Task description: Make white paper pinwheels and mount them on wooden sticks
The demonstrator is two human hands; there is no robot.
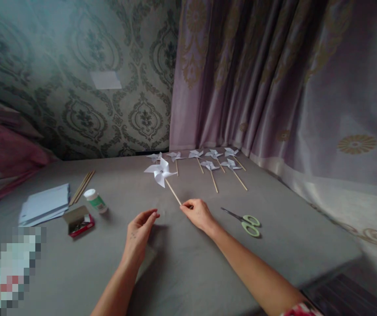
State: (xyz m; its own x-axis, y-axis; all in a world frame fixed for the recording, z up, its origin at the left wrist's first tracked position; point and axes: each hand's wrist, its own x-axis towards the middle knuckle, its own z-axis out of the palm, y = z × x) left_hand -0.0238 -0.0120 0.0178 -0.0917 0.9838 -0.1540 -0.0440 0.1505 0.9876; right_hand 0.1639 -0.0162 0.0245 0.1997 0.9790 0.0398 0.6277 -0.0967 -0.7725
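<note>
My right hand (199, 214) pinches the lower end of a thin wooden stick. At the stick's far end is a white paper pinwheel (161, 173), held up over the grey cloth and tilted to the left. My left hand (139, 230) hovers left of the stick, thumb and fingers brought together, with nothing visible between them. Behind the held pinwheel, several finished white pinwheels (210, 166) lie on their sticks. Green-handled scissors (250, 224) rest right of my right hand, blades pointing left.
A grey cloth covers the table (188, 272). At left lie stacked white paper sheets (45, 202), some wooden sticks (82, 188), a white-and-green bottle (95, 201) and an open red box (79, 223) of small pieces. A curtain (215, 87) hangs behind.
</note>
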